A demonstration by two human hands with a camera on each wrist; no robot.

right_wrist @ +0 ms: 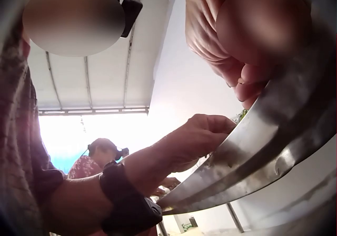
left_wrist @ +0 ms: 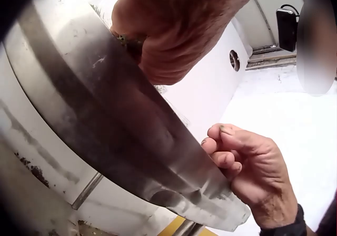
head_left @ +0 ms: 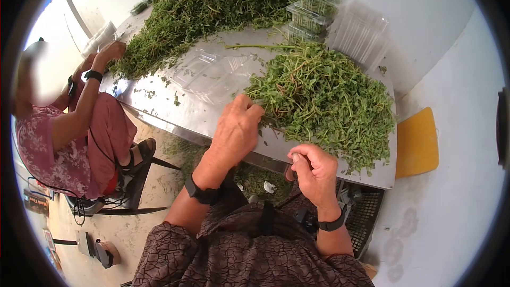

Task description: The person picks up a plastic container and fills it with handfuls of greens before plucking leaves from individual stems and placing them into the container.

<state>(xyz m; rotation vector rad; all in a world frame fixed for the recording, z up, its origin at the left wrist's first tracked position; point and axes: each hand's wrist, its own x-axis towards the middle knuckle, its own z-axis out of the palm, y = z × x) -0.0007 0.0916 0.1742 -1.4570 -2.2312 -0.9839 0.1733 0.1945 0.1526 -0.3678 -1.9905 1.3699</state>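
Observation:
A loose heap of leafy green sprigs (head_left: 329, 101) lies on the metal table (head_left: 151, 82) in front of me. At its near left edge, my left hand (head_left: 237, 127) has its fingers curled downward. A bit of green sprig (left_wrist: 122, 39) shows between those fingers in the left wrist view. My right hand (head_left: 316, 172) hovers by the table's front edge, thumb against the bent fingers, with nothing visible in the pinch. Past the left hand, an open clear plastic container (head_left: 210, 74) lies on the metal.
A bigger mound of greens (head_left: 212, 0) covers the back. Filled clear boxes (head_left: 308, 16) stand stacked beside empty clear containers (head_left: 361, 32). Another person (head_left: 74, 127) sits at the left, hands at the mound. A yellow chair (head_left: 417, 143) is at right; a black crate (head_left: 369, 215) stands below.

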